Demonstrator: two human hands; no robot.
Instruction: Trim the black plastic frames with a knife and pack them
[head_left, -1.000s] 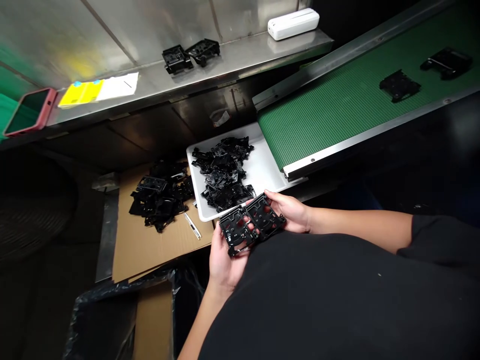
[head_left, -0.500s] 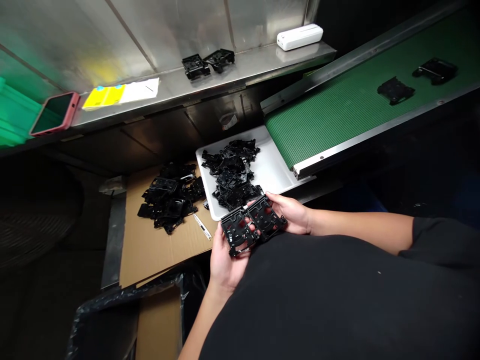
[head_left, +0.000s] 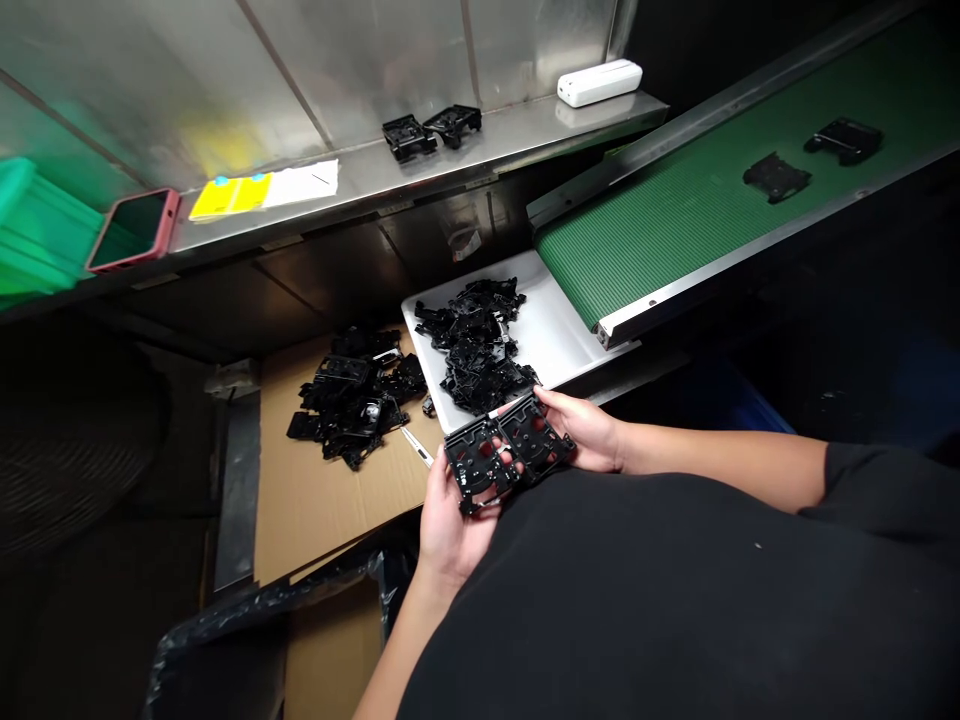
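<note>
Close to my body, both hands hold a pair of black moulded plastic parts side by side. My left hand [head_left: 454, 520] is closed around the left black plastic part [head_left: 476, 465], with fingers underneath it. My right hand [head_left: 585, 430] grips the right black plastic part [head_left: 534, 440] by its outer edge, thumb on top. Fingertips show through the openings in the parts. Just beyond them, a heap of similar black parts [head_left: 480, 340] lies in a white tray [head_left: 555, 330]. Another pile of black parts [head_left: 352, 390] rests on cardboard [head_left: 300, 510] to the left.
A green conveyor belt [head_left: 660, 220] at the right carries two black parts. On the metal shelf [head_left: 517, 150] are two more parts, a white device [head_left: 600, 82], yellow and white papers [head_left: 232, 195] and a phone [head_left: 135, 230]. A white-handled cutter [head_left: 417, 446] lies by the tray. A lined bin [head_left: 330, 650] stands below.
The two black parts on the belt have moved a little down it toward the tray. My view has shifted slightly; both hands keep the same hold.
</note>
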